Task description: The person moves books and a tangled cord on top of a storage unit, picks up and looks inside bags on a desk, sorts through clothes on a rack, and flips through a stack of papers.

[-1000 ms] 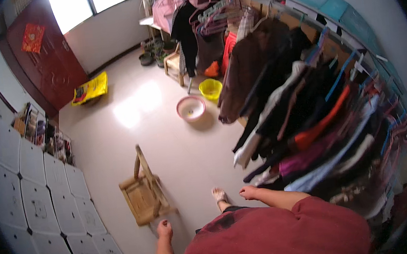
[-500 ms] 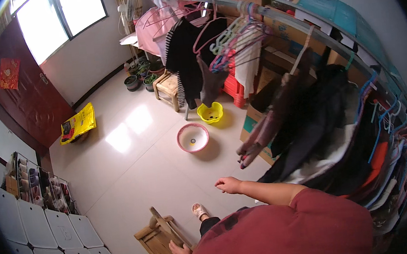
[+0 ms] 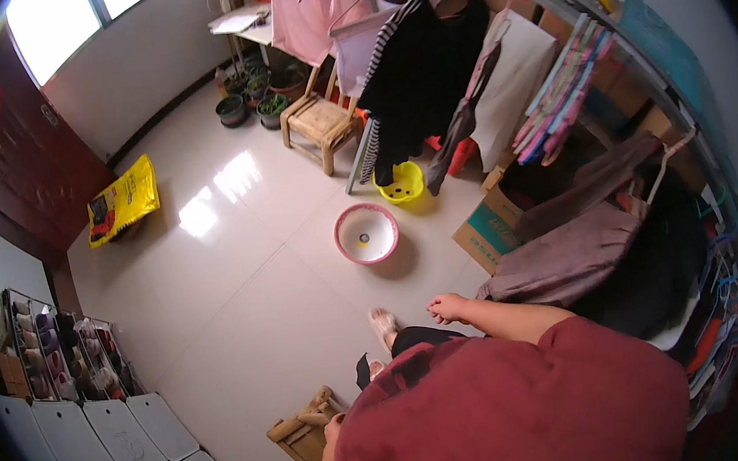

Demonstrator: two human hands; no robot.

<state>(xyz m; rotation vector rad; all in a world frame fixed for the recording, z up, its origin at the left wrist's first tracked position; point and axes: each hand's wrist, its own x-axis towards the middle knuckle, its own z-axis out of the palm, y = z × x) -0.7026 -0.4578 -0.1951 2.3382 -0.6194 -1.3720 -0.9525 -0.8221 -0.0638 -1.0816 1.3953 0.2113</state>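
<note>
My left hand (image 3: 331, 428) is closed on the edge of a small wooden chair (image 3: 299, 443) at the lower edge of the view. My red shirt and arm hide part of the chair and some of the fingers. Out in front of my body, my right hand (image 3: 448, 308) hangs with its fingers curled and nothing visible in it. Nearest to it is a brownish garment (image 3: 558, 257) on a hanger. Beyond both hands, a white basin with a pink rim (image 3: 366, 233) rests on the tiled floor.
A yellow basin (image 3: 402, 183) stands under a rack of hanging clothes (image 3: 425, 74). An open cardboard box (image 3: 487, 235) is at right. Farther off are a bamboo chair (image 3: 321, 121), potted plants (image 3: 273, 106) and a yellow bag (image 3: 124, 201). White storage boxes (image 3: 123, 441) and a shoe rack (image 3: 65, 344) line the left.
My view has shifted, and the hanging clothes now look nearer. The wooden chair has moved with my left hand and is more hidden by my body. My right hand's fingers have curled in.
</note>
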